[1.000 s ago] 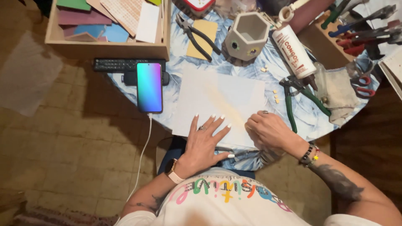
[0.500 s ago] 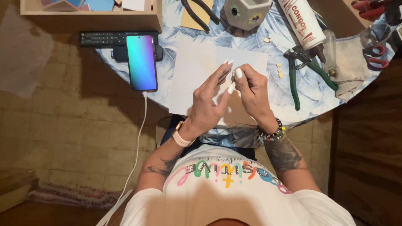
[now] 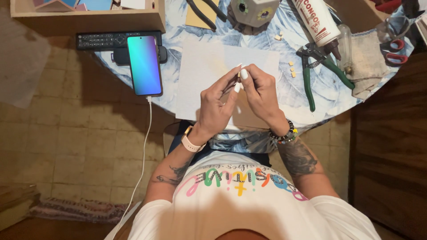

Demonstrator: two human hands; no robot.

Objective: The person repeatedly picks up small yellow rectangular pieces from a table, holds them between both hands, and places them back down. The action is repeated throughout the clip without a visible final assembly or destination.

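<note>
Over a tiled floor (image 3: 66,133) and the near edge of a round bench (image 3: 284,95), both hands, left (image 3: 218,104) and right (image 3: 262,91), pinch a tiny piece (image 3: 239,81) between meeting fingertips above white paper (image 3: 204,66), with pliers (image 3: 318,71) and loose bits (image 3: 292,70) farther right.

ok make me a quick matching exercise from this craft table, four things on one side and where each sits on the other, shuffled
Things:
1. phone
2. green-handled pliers
3. white sheet
4. remote control

Places:
A. under the raised hands
B. right of the sheet, beside the glue tube
C. at the table's left edge, cable plugged in
D. behind the phone, by the wooden tray

Pairs: 1-C, 2-B, 3-A, 4-D
</note>
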